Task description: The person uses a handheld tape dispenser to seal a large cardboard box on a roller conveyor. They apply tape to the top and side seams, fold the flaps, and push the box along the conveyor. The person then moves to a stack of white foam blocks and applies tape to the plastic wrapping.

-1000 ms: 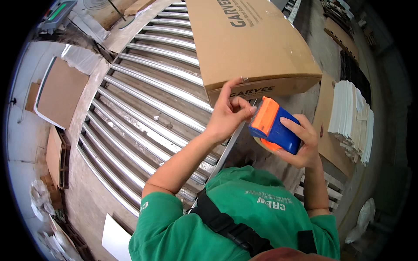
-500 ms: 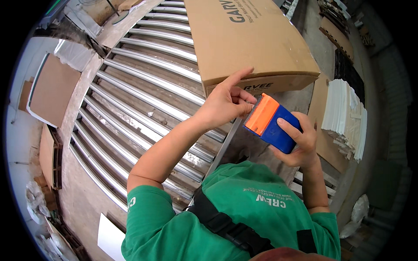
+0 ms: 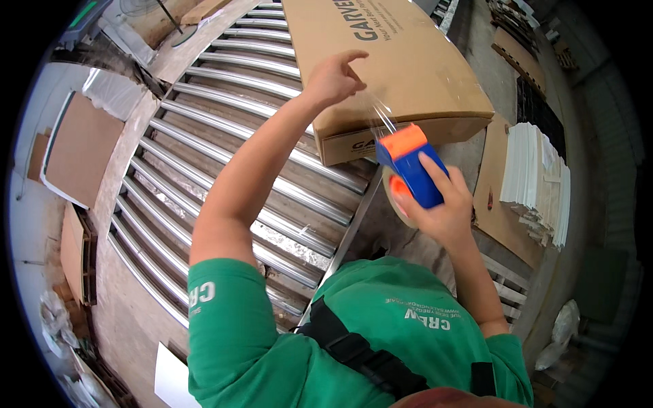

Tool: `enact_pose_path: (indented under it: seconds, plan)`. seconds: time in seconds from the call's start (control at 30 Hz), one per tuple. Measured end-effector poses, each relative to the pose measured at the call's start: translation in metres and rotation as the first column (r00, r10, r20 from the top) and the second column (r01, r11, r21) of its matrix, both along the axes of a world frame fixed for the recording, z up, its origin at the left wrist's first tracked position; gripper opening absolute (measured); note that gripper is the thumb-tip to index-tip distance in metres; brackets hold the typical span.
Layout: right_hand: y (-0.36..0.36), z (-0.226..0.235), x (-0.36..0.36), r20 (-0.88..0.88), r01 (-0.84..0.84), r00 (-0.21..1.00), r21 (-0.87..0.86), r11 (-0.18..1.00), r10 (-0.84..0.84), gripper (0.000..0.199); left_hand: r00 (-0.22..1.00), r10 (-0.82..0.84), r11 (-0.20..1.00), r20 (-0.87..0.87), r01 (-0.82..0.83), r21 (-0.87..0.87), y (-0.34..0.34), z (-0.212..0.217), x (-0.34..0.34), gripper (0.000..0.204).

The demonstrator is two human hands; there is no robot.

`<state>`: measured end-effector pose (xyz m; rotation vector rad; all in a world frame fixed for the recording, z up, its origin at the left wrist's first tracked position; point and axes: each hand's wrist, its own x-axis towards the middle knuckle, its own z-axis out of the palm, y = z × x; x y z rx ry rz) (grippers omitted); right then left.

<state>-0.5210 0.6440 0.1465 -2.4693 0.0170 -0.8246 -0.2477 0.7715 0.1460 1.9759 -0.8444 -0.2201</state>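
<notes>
A large brown cardboard box (image 3: 415, 75) lies at the upper middle, its near end towards me. My right hand (image 3: 445, 207) grips a blue and orange tape dispenser (image 3: 420, 173) just in front of that end, with a roll of tape visible on its underside. Shiny clear tape (image 3: 384, 114) stretches from the dispenser up towards the box top. At the strip's far end is my left hand (image 3: 335, 78), above the box's left edge. Its index finger points out while the other fingers curl in on the tape; the exact pinch is hard to see.
A roller conveyor (image 3: 231, 146) runs under and left of the box, bounded by a metal side rail (image 3: 354, 221). White sheets (image 3: 534, 183) are stacked on cardboard at the right. Brown boards (image 3: 85, 146) lean at the left. A fan (image 3: 178, 30) stands at the top left.
My left hand has moved up and away over the box top, drawing clear tape out of the dispenser. My right hand has tilted the dispenser and shifted slightly left.
</notes>
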Motion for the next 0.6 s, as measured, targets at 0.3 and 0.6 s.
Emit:
enact_pose_path:
  seconds: [0.3, 0.6]
  plan:
    - [0.022, -0.025, 0.039, -0.328, 0.188, 0.916, -0.155, 0.970, -0.230, 0.067, 0.511, 0.270, 0.849, 0.816, -0.527, 0.049, -0.031, -0.041, 0.001, 0.064]
    - [0.020, -0.022, 0.041, -0.304, 0.157, 0.933, -0.137, 0.978, -0.192, 0.066, 0.860, -0.334, 0.942, 0.385, 0.301, 0.145, 0.005, -0.060, 0.011, 0.054]
